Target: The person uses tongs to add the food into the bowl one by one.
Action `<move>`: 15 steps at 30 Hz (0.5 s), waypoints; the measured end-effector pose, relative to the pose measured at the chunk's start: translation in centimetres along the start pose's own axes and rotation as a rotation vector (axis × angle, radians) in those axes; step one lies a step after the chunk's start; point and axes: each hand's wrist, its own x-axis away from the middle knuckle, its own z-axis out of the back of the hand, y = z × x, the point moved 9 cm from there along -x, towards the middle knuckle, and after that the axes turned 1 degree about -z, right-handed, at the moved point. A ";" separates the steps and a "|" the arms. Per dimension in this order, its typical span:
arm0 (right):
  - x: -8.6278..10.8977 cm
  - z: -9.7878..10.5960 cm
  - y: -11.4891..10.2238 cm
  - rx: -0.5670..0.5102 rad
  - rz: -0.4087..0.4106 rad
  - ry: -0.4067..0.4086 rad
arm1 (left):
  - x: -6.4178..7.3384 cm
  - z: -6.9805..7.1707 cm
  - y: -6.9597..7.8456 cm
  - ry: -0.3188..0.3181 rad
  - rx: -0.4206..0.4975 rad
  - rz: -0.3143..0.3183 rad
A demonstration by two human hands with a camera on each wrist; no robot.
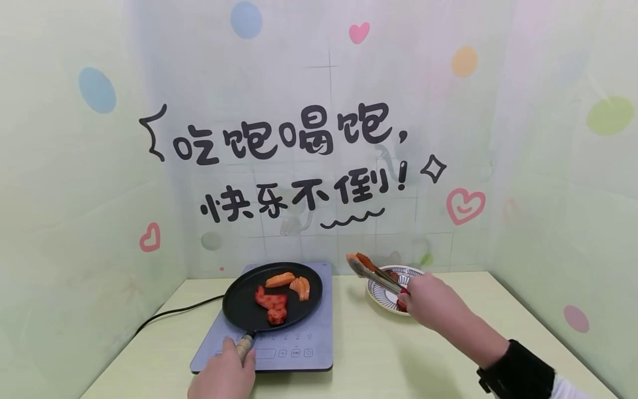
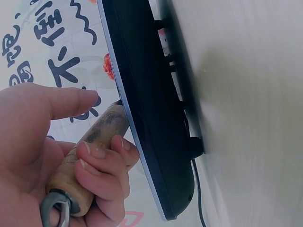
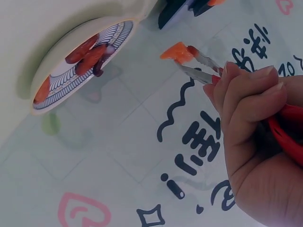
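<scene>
1. An orange piece of food (image 3: pixel 176 53) is in the air to the right of the frying pan (image 1: pixel 239 310), between the tips of the metal tongs (image 1: pixel 377 277), which are clamped on it.
2. The right hand (image 1: pixel 431 301), to the right of the frying pan, grips the tongs by their red handles, fingers curled round them.
3. The left hand (image 1: pixel 224 370), at the near side of the frying pan, grips its wooden handle (image 2: pixel 106 125) with curled fingers, the thumb stretched out.
4. Inside the frying pan lie two striped orange pieces (image 1: pixel 280 279) and, nearer its handle, red food (image 1: pixel 271 301).
5. Right of the frying pan stands a patterned plate (image 1: pixel 381 302) bearing dark red pieces (image 3: pixel 92 59).
6. Under the frying pan is a blue-grey cooktop (image 1: pixel 319 343); a black cord (image 1: pixel 179 309) runs off to its left.
7. Behind the frying pan rises a wall with black lettering (image 1: pixel 314 130).
</scene>
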 end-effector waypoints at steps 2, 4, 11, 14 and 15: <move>0.0 0.0 -0.9 0.003 0.031 0.019 | 0.0 0.0 0.0 0.001 0.001 0.000; 0.0 0.0 -1.9 0.030 0.076 0.050 | -0.1 0.0 0.0 0.000 0.002 -0.001; 0.4 -0.5 -3.9 0.049 0.075 0.051 | 0.0 0.0 0.1 -0.004 0.007 -0.012; 0.5 -0.8 -4.7 0.006 0.061 0.037 | 0.0 0.1 0.1 -0.005 0.003 -0.010; 0.5 -0.9 -5.0 -0.007 0.063 0.035 | 0.0 0.1 0.1 -0.006 0.000 -0.008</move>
